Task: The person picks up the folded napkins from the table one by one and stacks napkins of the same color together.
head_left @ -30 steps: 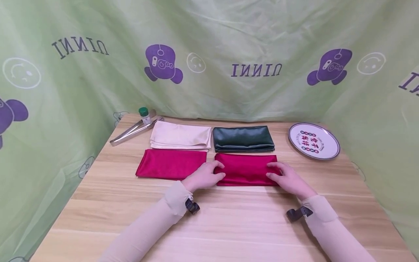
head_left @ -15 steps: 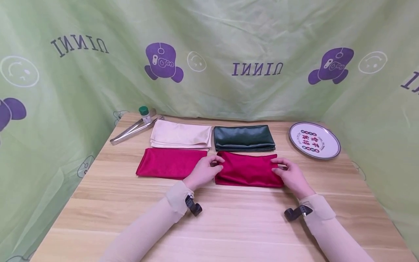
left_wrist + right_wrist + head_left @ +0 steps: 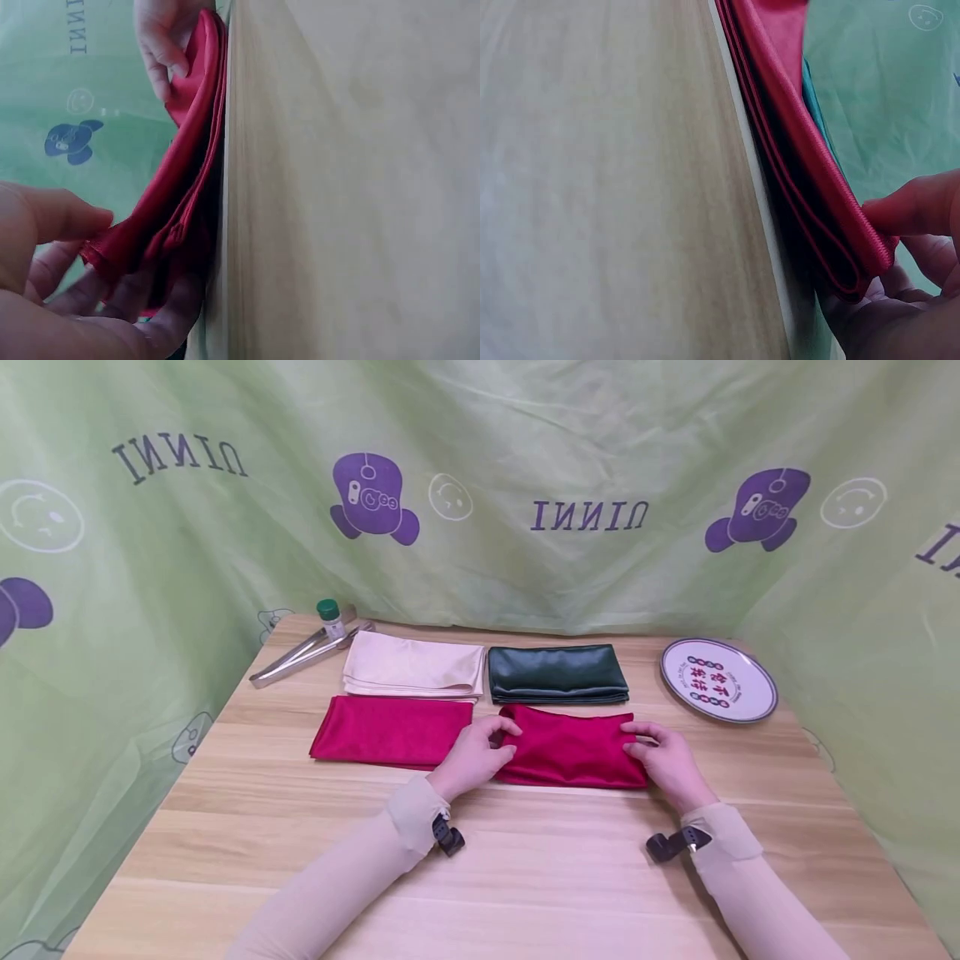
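Note:
A folded red satin cloth (image 3: pixel 573 747) lies front right among the folded cloths, its upper layers raised at both ends and sagging in the middle. My left hand (image 3: pixel 474 758) pinches its left end; in the left wrist view the thumb is on top and the other fingers reach under the layers. At the opposite end my right hand (image 3: pixel 670 764) pinches the layers between thumb and fingers. The right wrist view shows the fold edges of the red cloth (image 3: pixel 810 135) stacked just off the tabletop. Left of it lies a second folded red cloth (image 3: pixel 397 731), partly behind my left hand.
Behind lie a folded pale pink cloth (image 3: pixel 416 664) and a folded dark green cloth (image 3: pixel 558 674). Metal tongs (image 3: pixel 303 660) and a green-capped bottle (image 3: pixel 331 620) are at the back left. A white plate (image 3: pixel 718 681) with printed characters is at the right. A green curtain (image 3: pixel 480 577) hangs behind the wooden table (image 3: pixel 525 877).
Both hands have taken hold of the right red cloth's ends and raised its upper layers, so it now sags. The right hand shifted slightly right; the left hand edged a little right too.

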The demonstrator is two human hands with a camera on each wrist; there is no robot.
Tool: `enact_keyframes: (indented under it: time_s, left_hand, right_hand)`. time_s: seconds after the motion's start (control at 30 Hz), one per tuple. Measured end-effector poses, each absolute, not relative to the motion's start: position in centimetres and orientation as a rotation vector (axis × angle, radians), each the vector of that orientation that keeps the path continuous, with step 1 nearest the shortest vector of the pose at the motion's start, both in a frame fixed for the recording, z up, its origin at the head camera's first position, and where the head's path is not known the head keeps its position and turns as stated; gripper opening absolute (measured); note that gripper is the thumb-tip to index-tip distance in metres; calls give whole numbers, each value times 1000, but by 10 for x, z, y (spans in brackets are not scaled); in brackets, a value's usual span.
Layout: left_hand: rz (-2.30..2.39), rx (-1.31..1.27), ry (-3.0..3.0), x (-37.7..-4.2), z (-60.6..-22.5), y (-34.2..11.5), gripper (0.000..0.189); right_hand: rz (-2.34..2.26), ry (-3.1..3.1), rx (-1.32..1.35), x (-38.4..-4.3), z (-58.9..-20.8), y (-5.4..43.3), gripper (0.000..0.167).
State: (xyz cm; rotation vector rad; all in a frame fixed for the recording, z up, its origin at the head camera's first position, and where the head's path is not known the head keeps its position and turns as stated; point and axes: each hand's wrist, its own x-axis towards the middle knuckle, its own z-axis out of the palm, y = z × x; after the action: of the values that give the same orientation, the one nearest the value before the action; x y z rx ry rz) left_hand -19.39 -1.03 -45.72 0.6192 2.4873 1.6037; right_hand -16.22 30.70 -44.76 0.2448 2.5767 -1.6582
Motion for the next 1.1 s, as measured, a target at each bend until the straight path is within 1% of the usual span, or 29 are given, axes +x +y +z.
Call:
enact_keyframes:
  time_s: [0.1, 0.23, 0.43, 0.6, 0.8, 1.1]
  left_hand:
    - [1638, 675, 2479, -193, -456, -8, 21]
    - [1686, 671, 2416, -195, -457, -8, 20]
    - [1728, 556, 2358, -203, -465, -13, 17]
    - [1710, 506, 2351, -209, -468, -16, 21]
    - [1751, 529, 2373, -212, -458, -22, 23]
    - [1787, 504, 2407, -210, -450, -44, 19]
  right_hand:
    - [-1681, 2567, 257, -162, -447, 306, 40]
    - [-1695, 2557, 266, -162, -447, 307, 41]
    - [-1720, 2532, 283, -162, -448, 309, 42]
    - [-1725, 2517, 308, -162, -445, 309, 42]
    - [-1706, 2568, 281, -163, -436, 305, 42]
    - [-1852, 2502, 269, -167, -426, 286, 40]
